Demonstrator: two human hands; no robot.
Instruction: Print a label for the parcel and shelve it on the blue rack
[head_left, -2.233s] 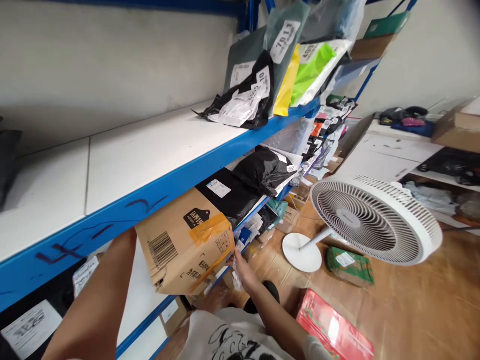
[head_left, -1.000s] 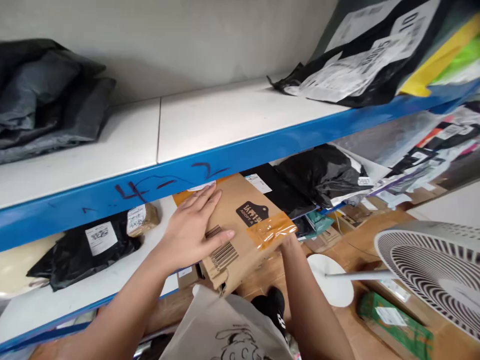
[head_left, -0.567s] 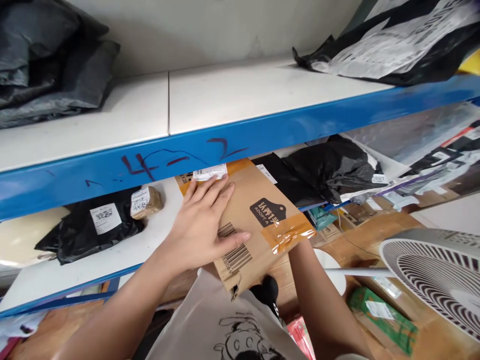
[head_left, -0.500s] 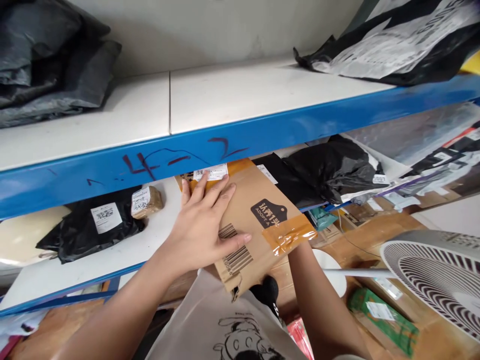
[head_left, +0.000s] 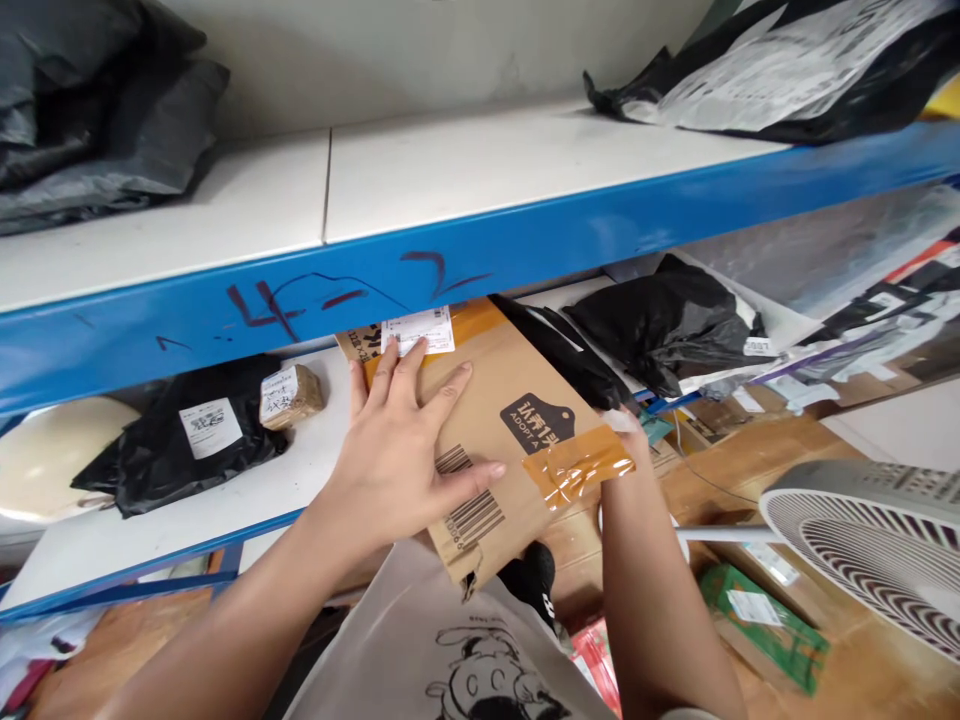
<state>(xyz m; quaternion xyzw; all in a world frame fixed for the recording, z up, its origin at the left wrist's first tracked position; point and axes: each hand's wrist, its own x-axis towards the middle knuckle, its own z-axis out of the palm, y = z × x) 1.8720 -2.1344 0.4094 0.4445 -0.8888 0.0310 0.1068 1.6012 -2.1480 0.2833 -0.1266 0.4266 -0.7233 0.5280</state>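
Note:
A brown cardboard box (head_left: pixel 487 400) with orange tape, a barcode and a shipping label lies tilted on the lower shelf's front edge. My left hand (head_left: pixel 397 440) rests flat on its top with fingers spread. Beyond the box's right side, my right hand (head_left: pixel 634 445) grips the near end of a flat black plastic mailer bag (head_left: pixel 566 345). Its fingers are partly hidden by the box and the bag. The bag lies against the box's far side, tilted.
A blue shelf beam (head_left: pixel 525 250) marked 4-2 runs above my hands. Left on the lower shelf sit a black parcel (head_left: pixel 150 460) and a small taped packet (head_left: pixel 304 400). Another black parcel (head_left: pixel 660 320) lies right. A fan (head_left: pixel 885 560) and green-wrapped box (head_left: pixel 780 660) stand lower right.
My right hand has come out from beneath the box and moved up to the black mailer bag, which has tilted. My left hand stays on the box.

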